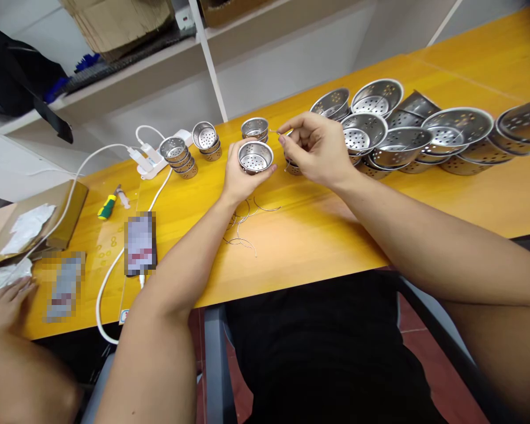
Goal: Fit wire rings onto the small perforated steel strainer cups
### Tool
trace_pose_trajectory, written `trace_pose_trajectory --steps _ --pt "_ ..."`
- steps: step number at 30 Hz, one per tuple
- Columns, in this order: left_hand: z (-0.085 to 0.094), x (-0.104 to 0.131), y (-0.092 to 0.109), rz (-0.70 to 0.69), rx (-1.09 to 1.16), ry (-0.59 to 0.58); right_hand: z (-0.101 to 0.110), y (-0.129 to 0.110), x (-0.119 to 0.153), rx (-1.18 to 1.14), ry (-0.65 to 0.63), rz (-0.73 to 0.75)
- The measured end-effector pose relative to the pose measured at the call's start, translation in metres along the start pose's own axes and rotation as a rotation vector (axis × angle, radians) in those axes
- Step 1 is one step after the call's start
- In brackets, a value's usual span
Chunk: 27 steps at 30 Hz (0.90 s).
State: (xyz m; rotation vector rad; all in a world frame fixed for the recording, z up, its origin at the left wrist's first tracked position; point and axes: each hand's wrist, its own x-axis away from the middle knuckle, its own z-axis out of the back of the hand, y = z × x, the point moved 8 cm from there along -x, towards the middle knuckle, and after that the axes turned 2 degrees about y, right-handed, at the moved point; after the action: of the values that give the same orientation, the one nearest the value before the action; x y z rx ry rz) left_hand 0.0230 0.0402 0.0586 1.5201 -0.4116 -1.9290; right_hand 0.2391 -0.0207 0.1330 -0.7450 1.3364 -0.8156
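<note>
My left hand (241, 176) is wrapped round a small perforated metal cup (255, 158), its open top facing up. To the right of it, my right hand (315, 147) pinches a thin metal wire (274, 132) between thumb and forefinger. Another small cup (255, 127) stands just behind my left hand. More small cups are partly hidden below my right hand. Several thin curved wires (242, 221) lie loose on the wooden table (291, 241) in front of my left hand.
Stacks of larger perforated cups (457, 129) fill the right. Small cup stacks (179, 156), a power strip (152, 165), phone (140, 242), green-yellow screwdriver (108, 206) and white cable are left. Another person's hand (9, 303) rests far left, near a cardboard box (66, 218).
</note>
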Motion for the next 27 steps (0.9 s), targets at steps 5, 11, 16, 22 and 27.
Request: trace_pose_trajectory --steps 5,11,16,22,27 --pt "-0.001 0.001 -0.002 0.049 -0.008 0.002 -0.009 0.003 0.005 -0.021 -0.056 -0.037" --pt "-0.012 0.003 0.005 -0.007 0.015 -0.045 -0.010 0.007 0.003 0.054 -0.060 -0.021" --pt "-0.018 0.005 0.021 -0.045 0.003 -0.095 0.000 0.007 0.000 0.118 -0.022 0.017" --pt "-0.022 0.006 0.036 -0.101 0.013 -0.104 0.003 0.003 0.001 0.216 -0.030 0.026" --pt "-0.026 0.008 0.034 -0.069 0.013 -0.145 0.003 0.007 0.000 0.180 -0.028 0.016"
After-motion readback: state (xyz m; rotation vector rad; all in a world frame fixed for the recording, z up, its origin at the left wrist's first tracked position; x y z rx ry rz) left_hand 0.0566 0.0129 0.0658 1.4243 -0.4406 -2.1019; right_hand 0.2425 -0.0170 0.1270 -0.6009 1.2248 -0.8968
